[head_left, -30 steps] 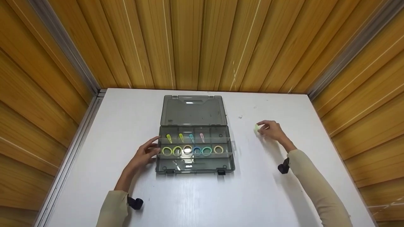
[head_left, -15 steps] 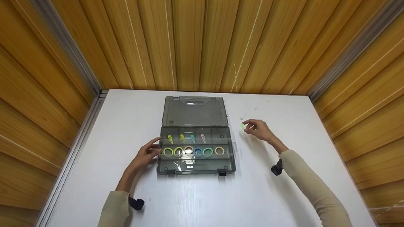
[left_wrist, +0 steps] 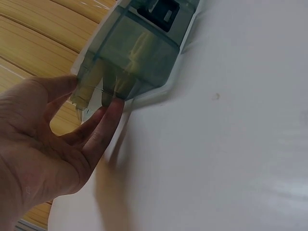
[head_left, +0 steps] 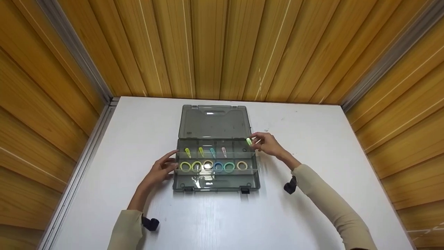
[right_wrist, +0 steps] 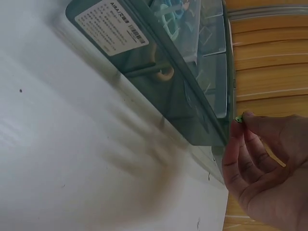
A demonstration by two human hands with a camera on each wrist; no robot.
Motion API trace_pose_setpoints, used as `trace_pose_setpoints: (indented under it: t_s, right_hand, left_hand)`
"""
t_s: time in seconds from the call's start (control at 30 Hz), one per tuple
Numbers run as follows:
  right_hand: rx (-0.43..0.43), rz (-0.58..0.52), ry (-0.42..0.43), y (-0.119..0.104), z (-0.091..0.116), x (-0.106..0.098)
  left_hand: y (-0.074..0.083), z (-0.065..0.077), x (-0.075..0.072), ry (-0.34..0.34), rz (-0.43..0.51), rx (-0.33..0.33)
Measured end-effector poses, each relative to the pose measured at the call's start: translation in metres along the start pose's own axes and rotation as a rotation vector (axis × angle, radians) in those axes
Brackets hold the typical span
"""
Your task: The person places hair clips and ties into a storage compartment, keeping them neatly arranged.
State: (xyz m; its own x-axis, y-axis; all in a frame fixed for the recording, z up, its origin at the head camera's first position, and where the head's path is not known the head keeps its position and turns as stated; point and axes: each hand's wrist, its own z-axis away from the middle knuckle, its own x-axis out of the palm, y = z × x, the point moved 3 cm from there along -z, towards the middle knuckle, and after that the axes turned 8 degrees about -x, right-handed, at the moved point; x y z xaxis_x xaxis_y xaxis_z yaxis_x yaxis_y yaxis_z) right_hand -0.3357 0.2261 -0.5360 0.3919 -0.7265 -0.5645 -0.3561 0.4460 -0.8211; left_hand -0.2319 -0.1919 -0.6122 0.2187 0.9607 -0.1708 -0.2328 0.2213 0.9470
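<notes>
A grey see-through compartment box (head_left: 229, 182) lies on the table with its lid (head_left: 215, 125) folded back. My right hand (head_left: 269, 145) pinches a light green snap hair clip (head_left: 249, 141) above the box's back right corner. In the right wrist view, only the clip's small end (right_wrist: 238, 119) shows between thumb and fingertip. My left hand (head_left: 159, 172) rests its thumb and fingertips against the box's left wall, fingers loosely bent. Two yellow-green clips, a blue clip (head_left: 212, 152) and a pink clip (head_left: 224, 151) lie in the back row. Several coloured rings, perhaps hair ties, fill the middle row, including a teal ring (head_left: 229, 167).
The white table (head_left: 298, 215) extends around the box. Wood-patterned panels (head_left: 208, 48) enclose its back and sides. Two black latches stand at the box's front edge, one of them the right latch (head_left: 245, 190). A printed label (right_wrist: 111, 26) is on the box's outer wall.
My right hand has moved left with the light green hair clip, from over the table to the box's back right corner. The left hand has stayed at the box's left wall.
</notes>
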Motion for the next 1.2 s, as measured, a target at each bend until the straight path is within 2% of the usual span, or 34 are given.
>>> trace_pose_setpoints:
  t_s: [0.33,0.37,0.47,0.6,0.83,1.0,1.2]
  right_hand:
    - [-0.083,0.001,-0.006,-0.012,-0.02,0.031]
    - [-0.092,0.006,-0.01,-0.018,-0.02,0.033]
    - [-0.11,0.049,-0.019,-0.016,-0.025,0.041]
    - [-0.058,0.155,-0.021,-0.01,-0.033,0.049]
    - [0.055,0.36,-0.026,-0.013,-0.036,0.056]
    - [0.099,0.411,-0.022,-0.014,-0.038,0.057]
    - [0.131,0.418,-0.025,-0.015,-0.04,0.058]
  left_hand:
    - [0.0,0.001,-0.001,-0.01,0.013,0.01]
    - [-0.001,0.001,0.0,-0.009,0.012,0.009]
    - [-0.002,-0.001,0.001,0.0,0.01,0.007]
    - [-0.004,-0.003,0.0,0.006,0.013,-0.003]
    - [-0.004,-0.001,0.001,-0.002,0.009,0.004]
    - [-0.003,-0.002,0.001,0.001,0.004,0.009]
    - [-0.003,-0.002,0.0,-0.004,0.002,0.01]
